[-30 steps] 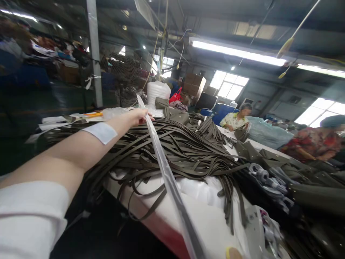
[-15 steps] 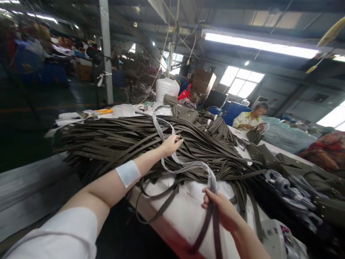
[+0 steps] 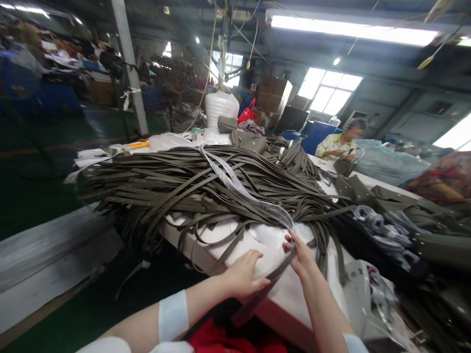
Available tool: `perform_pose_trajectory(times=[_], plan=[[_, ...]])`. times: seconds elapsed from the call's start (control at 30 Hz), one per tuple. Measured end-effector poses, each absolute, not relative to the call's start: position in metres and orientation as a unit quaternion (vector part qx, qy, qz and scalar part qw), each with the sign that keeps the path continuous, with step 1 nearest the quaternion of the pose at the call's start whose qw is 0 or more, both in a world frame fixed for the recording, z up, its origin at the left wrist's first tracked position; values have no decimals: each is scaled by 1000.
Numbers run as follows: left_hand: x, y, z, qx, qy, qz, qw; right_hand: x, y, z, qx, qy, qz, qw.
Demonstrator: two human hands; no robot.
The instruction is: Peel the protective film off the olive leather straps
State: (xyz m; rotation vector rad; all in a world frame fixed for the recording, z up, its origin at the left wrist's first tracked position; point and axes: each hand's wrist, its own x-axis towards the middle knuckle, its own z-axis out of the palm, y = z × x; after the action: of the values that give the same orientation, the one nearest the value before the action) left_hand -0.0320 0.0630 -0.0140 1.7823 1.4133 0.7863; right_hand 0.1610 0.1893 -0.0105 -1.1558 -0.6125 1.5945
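My right hand (image 3: 300,252) pinches a dark strap (image 3: 274,277) near the table's front edge. Clear plastic film (image 3: 239,189) covers the strap's far stretch, which runs back from my right hand across the pile. My left hand (image 3: 246,273) is just left of the strap's lower part, thumb and fingers apart, fingertips at or against the strap; contact is not clear. Beyond both hands, a large heap of olive-brown straps (image 3: 176,181) with small metal studs spreads over the white table (image 3: 209,252). Some strap ends loop over its front edge.
Rolled plastic-wrapped straps (image 3: 382,230) and olive bag pieces (image 3: 368,191) lie on the right. A white foam roll (image 3: 222,110) stands behind the heap, near a pole (image 3: 130,68). Another person (image 3: 336,144) sits at the far right.
My left hand has come back from above the heap toward me, down beside the strap's lower part, and its fingers have parted. My right hand keeps its hold; the film-covered stretch lies straighter.
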Motion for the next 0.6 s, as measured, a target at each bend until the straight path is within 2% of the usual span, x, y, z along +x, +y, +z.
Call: perform_pose_trajectory(times=[0.2, 0.37, 0.6], plan=[[-12, 54, -23, 728, 546, 171, 377, 161, 183, -11, -475, -305, 631, 532], [-20, 50, -11, 721, 558, 193, 362, 175, 195, -15, -511, -328, 571, 552], [-22, 43, -5, 651, 589, 228, 422, 183, 200, -17, -533, -388, 504, 557]])
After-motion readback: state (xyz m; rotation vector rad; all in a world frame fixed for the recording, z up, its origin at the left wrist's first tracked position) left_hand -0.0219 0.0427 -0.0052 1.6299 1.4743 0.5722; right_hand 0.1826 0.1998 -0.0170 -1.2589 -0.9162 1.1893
